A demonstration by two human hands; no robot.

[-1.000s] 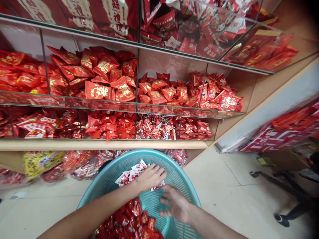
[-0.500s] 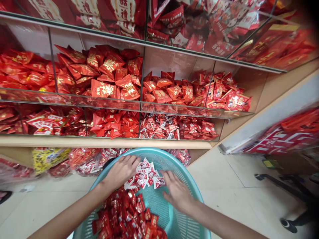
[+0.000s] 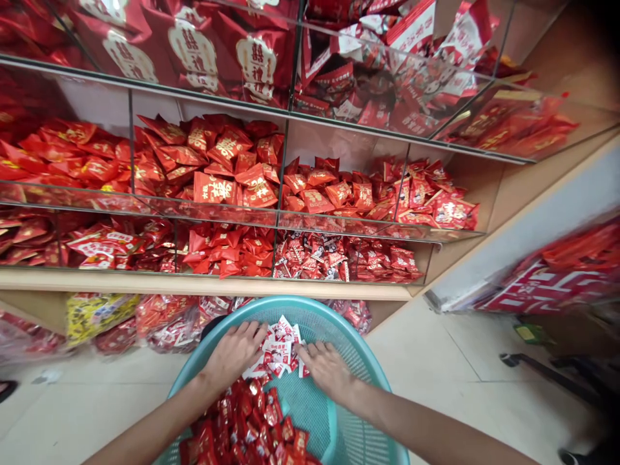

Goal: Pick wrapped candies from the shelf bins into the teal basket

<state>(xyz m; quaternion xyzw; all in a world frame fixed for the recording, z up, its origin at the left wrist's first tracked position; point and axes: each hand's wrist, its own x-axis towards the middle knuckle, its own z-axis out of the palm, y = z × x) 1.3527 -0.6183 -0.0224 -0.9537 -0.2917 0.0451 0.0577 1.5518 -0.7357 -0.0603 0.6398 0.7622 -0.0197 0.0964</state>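
Inside a turquoise plastic basket [image 3: 356, 325], both of my hands are at a small pile of white-and-red printed packets [image 3: 279, 349]. My left hand [image 3: 235, 354] lies along the left side of the pile, palm down, fingers stretched out and resting against the packets. On the other side my right hand [image 3: 328, 369] is open, its fingertips touching the right edge of the pile and partly covering a packet. Neither hand holds anything I can see. Nearer to me in the basket lies a heap of shiny red wrapped sweets [image 3: 252, 423], below my left wrist.
Beyond the basket stands a wooden shelf [image 3: 203, 283] with clear-fronted compartments full of red packets [image 3: 227, 145]. Bagged goods [image 3: 99, 314] lie on the floor under it. At the right are a red printed bag [image 3: 557, 278] and dark chair legs [image 3: 547, 371].
My right hand has moved left against the packets, and the pile is bunched more tightly between my hands. The view has tilted up slightly, showing more of the upper shelf.
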